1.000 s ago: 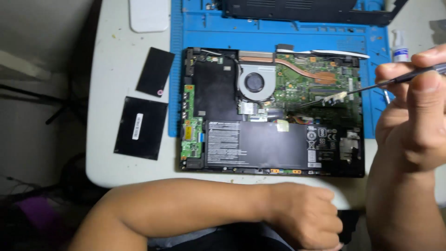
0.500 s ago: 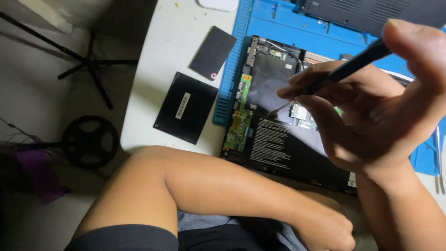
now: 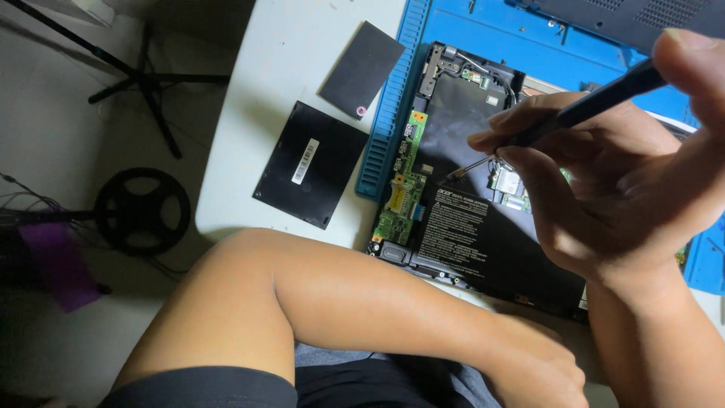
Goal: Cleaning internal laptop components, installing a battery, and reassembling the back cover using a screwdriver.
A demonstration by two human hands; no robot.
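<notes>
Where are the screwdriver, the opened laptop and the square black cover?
screwdriver (image 3: 596,106), head view, on its dark handle.
laptop (image 3: 468,227), head view, on its black battery.
black cover (image 3: 310,165), head view, near its white label.

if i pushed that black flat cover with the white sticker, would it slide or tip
The black cover lies flat on the smooth white table, so it would likely slide, not tip. It looks thin, probably light and fairly stiff. One corner sits near the table's edge.

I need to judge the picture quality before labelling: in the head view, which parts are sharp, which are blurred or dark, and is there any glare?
Head view: the open laptop and blue mat are lit evenly and fairly sharp; the right hand and its screwdriver are close to the lens and soft; the floor at left with a tripod is dim; mild sheen on the white table, no strong glare.
</notes>
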